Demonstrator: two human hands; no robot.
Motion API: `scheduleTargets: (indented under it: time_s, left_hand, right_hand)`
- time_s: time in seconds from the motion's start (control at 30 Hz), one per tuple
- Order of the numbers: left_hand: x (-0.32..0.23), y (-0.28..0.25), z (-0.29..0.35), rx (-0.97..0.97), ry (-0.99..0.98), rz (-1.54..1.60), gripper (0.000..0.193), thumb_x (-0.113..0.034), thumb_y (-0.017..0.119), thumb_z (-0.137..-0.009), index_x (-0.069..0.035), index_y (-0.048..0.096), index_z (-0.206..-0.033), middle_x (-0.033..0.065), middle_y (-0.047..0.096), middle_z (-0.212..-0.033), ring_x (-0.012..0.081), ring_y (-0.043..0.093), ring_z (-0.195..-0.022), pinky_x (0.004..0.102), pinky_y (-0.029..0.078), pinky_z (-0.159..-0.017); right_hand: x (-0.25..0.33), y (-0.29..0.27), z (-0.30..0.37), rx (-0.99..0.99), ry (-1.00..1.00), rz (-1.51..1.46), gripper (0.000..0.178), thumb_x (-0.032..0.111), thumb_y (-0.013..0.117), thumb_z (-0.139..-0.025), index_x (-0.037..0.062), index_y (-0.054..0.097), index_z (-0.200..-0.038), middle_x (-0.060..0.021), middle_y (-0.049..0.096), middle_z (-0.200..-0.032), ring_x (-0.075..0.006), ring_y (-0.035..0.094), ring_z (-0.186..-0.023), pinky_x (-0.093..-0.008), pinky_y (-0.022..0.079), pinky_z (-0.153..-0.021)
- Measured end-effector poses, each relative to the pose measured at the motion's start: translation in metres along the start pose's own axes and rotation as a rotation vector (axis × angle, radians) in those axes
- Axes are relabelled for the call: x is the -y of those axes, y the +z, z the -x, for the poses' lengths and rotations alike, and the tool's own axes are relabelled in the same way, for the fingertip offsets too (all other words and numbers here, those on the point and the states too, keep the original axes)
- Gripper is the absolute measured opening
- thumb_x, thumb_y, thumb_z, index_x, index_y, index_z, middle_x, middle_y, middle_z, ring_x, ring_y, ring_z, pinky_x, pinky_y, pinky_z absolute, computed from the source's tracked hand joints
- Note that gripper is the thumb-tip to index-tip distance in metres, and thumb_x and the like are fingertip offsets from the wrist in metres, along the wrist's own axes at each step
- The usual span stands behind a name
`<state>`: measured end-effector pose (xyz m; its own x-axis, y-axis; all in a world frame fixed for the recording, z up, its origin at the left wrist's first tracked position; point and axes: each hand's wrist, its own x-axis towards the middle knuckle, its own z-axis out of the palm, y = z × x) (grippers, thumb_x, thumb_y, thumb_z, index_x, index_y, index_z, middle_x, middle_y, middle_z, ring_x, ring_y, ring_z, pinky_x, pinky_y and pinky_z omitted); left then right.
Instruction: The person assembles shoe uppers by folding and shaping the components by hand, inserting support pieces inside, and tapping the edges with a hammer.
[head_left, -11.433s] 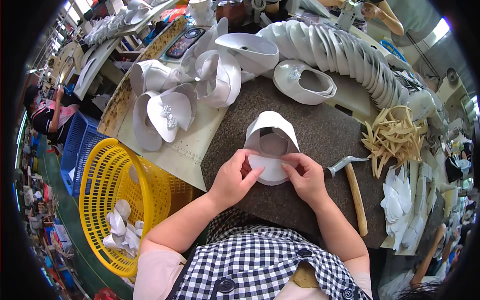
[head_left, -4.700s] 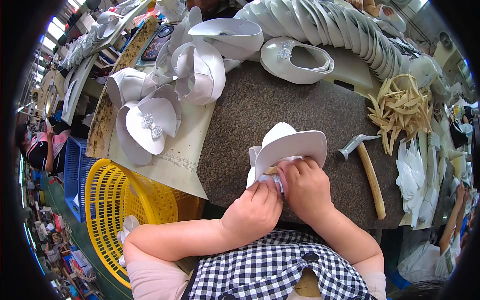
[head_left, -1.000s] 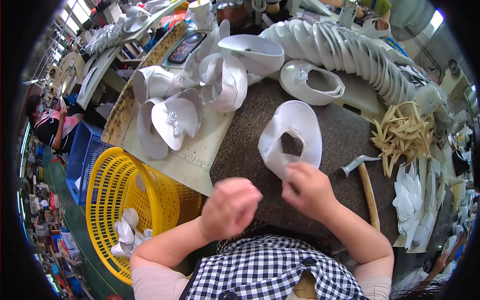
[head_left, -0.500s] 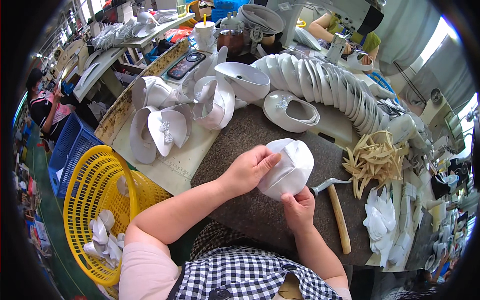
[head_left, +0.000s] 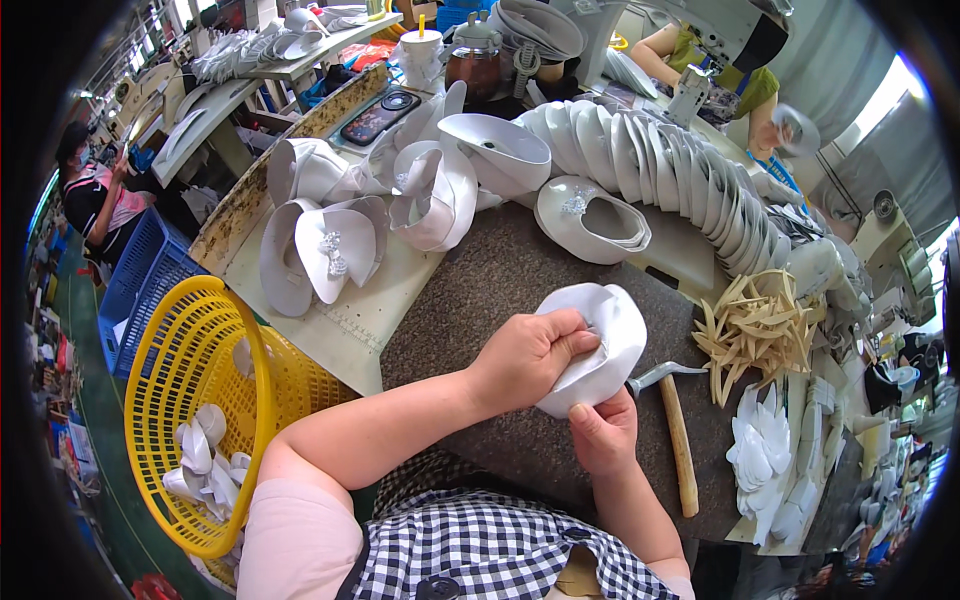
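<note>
Between my two hands is a white shoe upper (head_left: pixel 612 352), held up over the dark stone slab (head_left: pixel 440 320). My left hand (head_left: pixel 540 362) is closed on its left side, with the thumb pressed into the folded opening. The fingers of my right hand (head_left: pixel 606 432) pinch its lower edge, the thumb lying on top. Just right of this hand lies a hammer (head_left: pixel 679 440) with a wooden handle and a curved metal head. Beyond my hands, a white upper with a sparkling ornament (head_left: pixel 590 220) rests at the slab's far edge.
More white uppers (head_left: pixel 335 250) crowd the left board. A long row of nested white pieces (head_left: pixel 650 170) curves along the far right, near beige strips (head_left: pixel 755 335) and white leaf-shaped pieces (head_left: pixel 760 440). A yellow basket (head_left: pixel 262 400) stands at left. Co-workers sit across and far left.
My left hand has shifted right and its thumb now presses into the upper's opening. The upper has turned and moved slightly right. The co-worker across has lifted a pale piece.
</note>
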<state>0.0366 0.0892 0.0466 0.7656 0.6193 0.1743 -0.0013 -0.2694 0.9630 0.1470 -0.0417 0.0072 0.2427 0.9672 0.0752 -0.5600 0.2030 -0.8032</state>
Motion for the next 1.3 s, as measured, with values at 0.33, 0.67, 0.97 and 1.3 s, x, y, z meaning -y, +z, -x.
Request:
scheduleTargets:
  time_s: [0.33,0.67,0.97,1.3]
  left_hand:
    - [0.009,0.008,0.038,-0.374,0.601,-0.395,0.032,-0.012,0.072,-0.078,-0.007,0.06,-0.107,0.0065,0.058,-0.095,0.0247,0.057,-0.09,0.036,0.046,-0.08]
    - [0.006,0.014,0.046,-0.374,0.414,-0.333,0.036,-0.017,0.072,-0.078,-0.005,0.062,-0.11,0.012,0.06,-0.099,0.0295,0.06,-0.093,0.0374,0.05,-0.083]
    - [0.014,0.005,0.049,-0.284,0.317,-0.293,0.024,-0.01,0.073,-0.074,-0.005,0.064,-0.096,0.0103,0.064,-0.089,0.0302,0.061,-0.09,0.043,0.047,-0.085]
    - [0.012,-0.031,0.061,-0.029,0.508,-0.622,0.02,-0.012,0.071,-0.074,-0.008,0.063,-0.091,0.0037,0.064,-0.091,0.0193,0.061,-0.087,0.036,0.038,-0.087]
  right_hand:
    - [-0.021,0.01,-0.002,-0.26,-0.306,0.163,0.03,0.013,0.066,-0.09,-0.0002,0.057,-0.114,-0.0082,0.062,-0.114,-0.0152,0.058,-0.105,-0.0312,0.043,-0.094]
    - [-0.013,0.009,0.01,-0.087,-0.257,0.253,0.034,0.017,0.058,-0.095,-0.0016,0.052,-0.123,-0.0112,0.058,-0.123,-0.0196,0.055,-0.113,-0.0348,0.042,-0.098]
    - [-0.01,-0.002,0.004,-0.084,-0.227,0.459,0.024,0.007,0.068,-0.087,-0.0032,0.063,-0.108,-0.0098,0.064,-0.112,-0.0154,0.06,-0.102,-0.0295,0.047,-0.089]
    - [0.001,-0.012,-0.006,0.014,0.216,0.241,0.036,0.003,0.081,-0.072,-0.0009,0.068,-0.105,-0.0081,0.069,-0.103,-0.0158,0.064,-0.096,-0.0317,0.05,-0.086]
